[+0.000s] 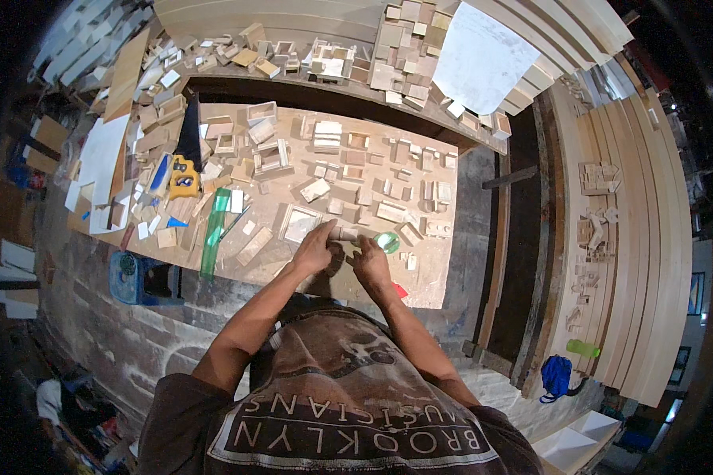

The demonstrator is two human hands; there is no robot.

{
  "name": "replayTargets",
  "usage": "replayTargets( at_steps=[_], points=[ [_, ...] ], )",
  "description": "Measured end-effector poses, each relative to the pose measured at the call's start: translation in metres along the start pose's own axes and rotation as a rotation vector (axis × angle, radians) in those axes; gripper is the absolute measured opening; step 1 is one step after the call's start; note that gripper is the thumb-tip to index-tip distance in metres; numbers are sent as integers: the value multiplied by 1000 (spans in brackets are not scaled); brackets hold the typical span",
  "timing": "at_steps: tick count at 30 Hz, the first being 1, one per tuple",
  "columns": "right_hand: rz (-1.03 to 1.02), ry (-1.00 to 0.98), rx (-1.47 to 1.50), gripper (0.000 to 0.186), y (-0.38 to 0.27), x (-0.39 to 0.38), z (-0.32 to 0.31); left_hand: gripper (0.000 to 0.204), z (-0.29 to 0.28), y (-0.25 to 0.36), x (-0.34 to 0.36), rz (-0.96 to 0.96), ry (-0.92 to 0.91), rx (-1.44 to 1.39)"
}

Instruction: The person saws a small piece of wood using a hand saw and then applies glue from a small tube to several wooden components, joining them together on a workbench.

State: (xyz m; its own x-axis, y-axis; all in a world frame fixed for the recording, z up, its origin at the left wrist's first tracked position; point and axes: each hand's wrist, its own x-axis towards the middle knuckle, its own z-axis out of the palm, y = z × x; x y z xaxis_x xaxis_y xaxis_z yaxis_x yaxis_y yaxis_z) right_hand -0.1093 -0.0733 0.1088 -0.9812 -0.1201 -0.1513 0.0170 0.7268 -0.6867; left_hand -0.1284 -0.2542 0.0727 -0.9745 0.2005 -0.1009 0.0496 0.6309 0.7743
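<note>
Near the front edge of the plywood work table, my left hand [317,248] and my right hand [370,260] are close together. Between their fingertips is a small pale wooden piece [343,233], gripped from both sides; its exact shape is partly hidden by the fingers. Just right of my right fingers sits a round green lid or dish [387,241] with something whitish in it. Beyond my left hand lies a shallow square wooden frame [299,224]. A small red object [399,291] rests by my right wrist.
Many tiny wooden furniture-like pieces cover the table. To the left lie a handsaw [184,176] with a yellow handle and a green strip [215,229]. A blue plastic stool [139,277] stands below the left edge. Long stacked boards [634,237] run along the right.
</note>
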Motion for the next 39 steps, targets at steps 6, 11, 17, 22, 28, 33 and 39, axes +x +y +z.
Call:
replayTargets(
  at_steps=[6,11,17,22,28,33,39],
  points=[
    [103,-54,211,39,26,17,30,67,10,-12,19,50,-20,-42],
    [-43,46,142,35,72,29,71,65,11,-7,26,-14,-142,-26],
    [21,42,211,43,81,31,81,59,8,0,25,-15,-139,35],
    [36,10,-25,35,40,23,46,56,13,-10,23,86,-48,56],
    [93,-15,110,29,31,22,36,55,8,-1,25,61,-73,39],
    [111,-40,69,29,28,21,33,55,10,-7,26,71,-64,49],
    [68,-2,68,30,15,14,19,57,16,-20,25,147,-11,49]
  ],
)
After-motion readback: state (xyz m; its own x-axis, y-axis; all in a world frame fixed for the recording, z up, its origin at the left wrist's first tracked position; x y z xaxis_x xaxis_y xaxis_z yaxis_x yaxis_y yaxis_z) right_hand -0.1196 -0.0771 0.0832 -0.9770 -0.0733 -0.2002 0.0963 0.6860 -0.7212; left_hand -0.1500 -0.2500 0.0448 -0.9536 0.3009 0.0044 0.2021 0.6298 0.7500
